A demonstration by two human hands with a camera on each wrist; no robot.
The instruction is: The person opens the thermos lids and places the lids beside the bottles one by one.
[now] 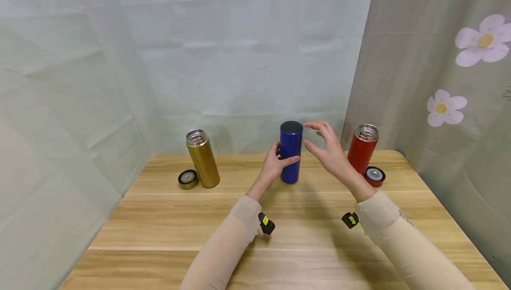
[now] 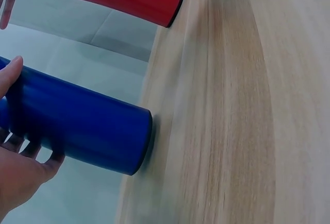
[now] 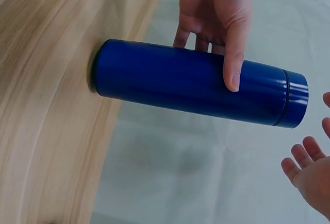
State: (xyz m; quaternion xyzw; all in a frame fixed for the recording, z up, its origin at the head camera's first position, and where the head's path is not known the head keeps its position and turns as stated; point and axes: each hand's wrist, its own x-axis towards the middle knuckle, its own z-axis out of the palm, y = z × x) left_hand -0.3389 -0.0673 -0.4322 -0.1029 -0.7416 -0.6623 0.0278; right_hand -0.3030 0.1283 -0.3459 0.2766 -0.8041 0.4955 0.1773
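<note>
A blue thermos bottle [image 1: 291,148] stands upright near the back of the wooden table, its lid [image 3: 296,99] on. My left hand [image 1: 275,164] grips its middle from the left, with the thumb across the front and the fingers passing behind. To the right of the lid is my right hand [image 1: 329,150], thumb and fingers spread apart and holding nothing. A small gap separates those fingertips from the bottle in the head view. In the right wrist view, part of the right hand [image 3: 315,180] lies beyond the lid end, cut off by the frame.
On the left stands a gold thermos [image 1: 204,161] with its mouth uncovered, its lid [image 1: 188,179] beside it. To the right is an uncovered red thermos [image 1: 361,150], partly behind my right hand, with its lid [image 1: 375,176] at its base. Pale curtains [image 1: 247,68] hang behind the table [image 1: 295,254].
</note>
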